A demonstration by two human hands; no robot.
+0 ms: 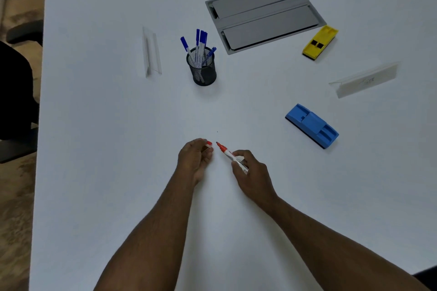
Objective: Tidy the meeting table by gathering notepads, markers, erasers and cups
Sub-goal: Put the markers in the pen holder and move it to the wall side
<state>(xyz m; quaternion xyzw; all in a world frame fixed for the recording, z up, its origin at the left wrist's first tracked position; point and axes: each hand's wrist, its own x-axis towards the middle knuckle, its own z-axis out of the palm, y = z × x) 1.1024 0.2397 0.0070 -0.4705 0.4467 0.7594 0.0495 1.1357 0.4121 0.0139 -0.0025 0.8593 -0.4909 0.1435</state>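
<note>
My right hand [250, 172] grips a red marker [227, 152] by its white barrel, its bare red tip pointing up and left. Just left of that tip, my left hand [195, 158] pinches the marker's red cap [209, 143] between fingertips; cap and tip are a small gap apart. A black mesh pen cup [204, 71] holding several blue-capped markers stands farther back on the white table [118, 125]. A blue eraser [312, 125] lies to the right of my hands, and a yellow eraser [319, 42] lies at the far right.
A grey cable hatch [264, 15] is set into the table behind the cup. One clear name stand [151, 52] sits left of the cup, another [366, 79] at the right. A black chair [16, 92] is beyond the table's left edge.
</note>
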